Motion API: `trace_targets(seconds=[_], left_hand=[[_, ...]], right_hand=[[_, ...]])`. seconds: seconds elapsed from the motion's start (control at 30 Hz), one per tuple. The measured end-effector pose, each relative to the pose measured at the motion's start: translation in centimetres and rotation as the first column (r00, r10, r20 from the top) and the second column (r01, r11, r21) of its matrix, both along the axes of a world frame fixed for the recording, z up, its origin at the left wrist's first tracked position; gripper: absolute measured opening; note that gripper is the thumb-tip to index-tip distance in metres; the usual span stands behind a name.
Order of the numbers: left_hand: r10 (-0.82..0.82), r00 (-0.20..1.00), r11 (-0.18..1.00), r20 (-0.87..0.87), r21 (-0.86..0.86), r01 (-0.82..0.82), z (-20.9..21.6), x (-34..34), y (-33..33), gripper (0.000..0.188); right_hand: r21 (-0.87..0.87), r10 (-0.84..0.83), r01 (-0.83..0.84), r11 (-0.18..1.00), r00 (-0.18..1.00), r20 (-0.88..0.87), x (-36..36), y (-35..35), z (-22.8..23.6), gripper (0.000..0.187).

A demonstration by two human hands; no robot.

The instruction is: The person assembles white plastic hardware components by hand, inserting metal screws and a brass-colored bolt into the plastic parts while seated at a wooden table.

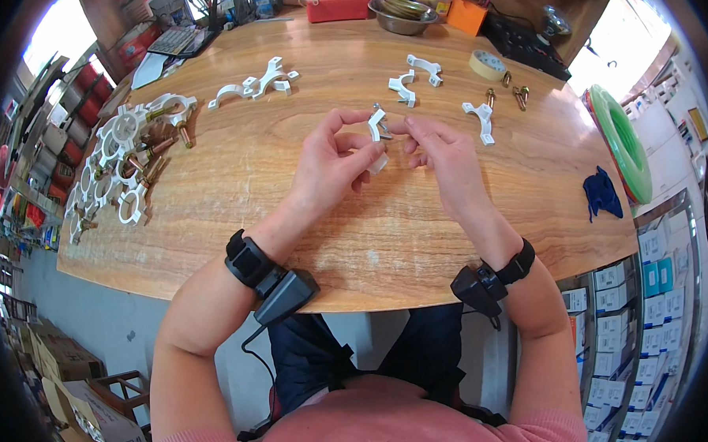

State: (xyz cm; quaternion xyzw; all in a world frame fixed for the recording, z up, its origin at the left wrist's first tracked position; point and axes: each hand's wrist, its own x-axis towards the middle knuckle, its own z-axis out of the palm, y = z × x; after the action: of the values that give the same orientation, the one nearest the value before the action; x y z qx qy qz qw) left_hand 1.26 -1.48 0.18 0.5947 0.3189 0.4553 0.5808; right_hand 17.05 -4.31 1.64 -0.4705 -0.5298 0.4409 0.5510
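Observation:
Over the middle of the table, my left hand (331, 159) pinches a white plastic pipe clamp half (375, 127) between thumb and fingers. Small grey metal screws (384, 129) stick out of the clamp on its right side. My right hand (439, 150) is close beside it, fingers curled and fingertips at the screws; whatever they pinch is too small to make out. Beyond my right hand lie loose clamp halves (403, 88) and, farther right, another clamp half (480, 123). Brass-coloured expansion bolts (520, 97) lie near the tape roll.
At the left lies a heap of white ring clamps (121, 136) with brass-coloured bolts; more clamp halves (273, 78) lie behind. Along the back stand a metal bowl (403, 17), a red box (337, 7) and a tape roll (488, 63). A dark blue cloth (602, 193) lies right.

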Motion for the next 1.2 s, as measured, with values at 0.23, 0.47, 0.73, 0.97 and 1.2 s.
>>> trace_targets(seconds=[0.23, 0.47, 0.73, 0.97, 1.2], left_hand=[[-0.021, 1.000, 1.000, 0.016, 0.003, 0.021, 0.20, 0.14, -0.22, 0.036], [-0.021, 1.000, 1.000, -0.013, 0.017, 0.022, 0.23, 0.13, -0.22, 0.036], [-0.019, 1.000, 1.000, -0.019, 0.005, 0.019, 0.15, 0.03, -0.16, 0.035], [-0.015, 1.000, 1.000, -0.011, -0.002, 0.015, 0.21, 0.09, -0.13, 0.036], [0.010, 1.000, 1.000, -0.015, 0.000, -0.010, -0.13, -0.03, 0.14, 0.036]], right_hand=[[-0.103, 0.011, -0.015, 0.995, 0.999, -0.036, 0.22, 0.32, -0.11, 0.027], [-0.119, 0.026, -0.027, 0.993, 1.000, -0.011, 0.11, 0.19, -0.26, 0.025], [0.000, -0.016, 0.016, 1.000, 0.999, -0.034, 0.19, 0.20, -0.18, 0.024], [-0.071, 0.033, -0.032, 0.997, 0.999, 0.019, 0.09, 0.32, -0.61, 0.028], [0.045, 0.026, -0.032, 0.998, 0.991, 0.131, 0.36, 0.21, -0.37, 0.028]])
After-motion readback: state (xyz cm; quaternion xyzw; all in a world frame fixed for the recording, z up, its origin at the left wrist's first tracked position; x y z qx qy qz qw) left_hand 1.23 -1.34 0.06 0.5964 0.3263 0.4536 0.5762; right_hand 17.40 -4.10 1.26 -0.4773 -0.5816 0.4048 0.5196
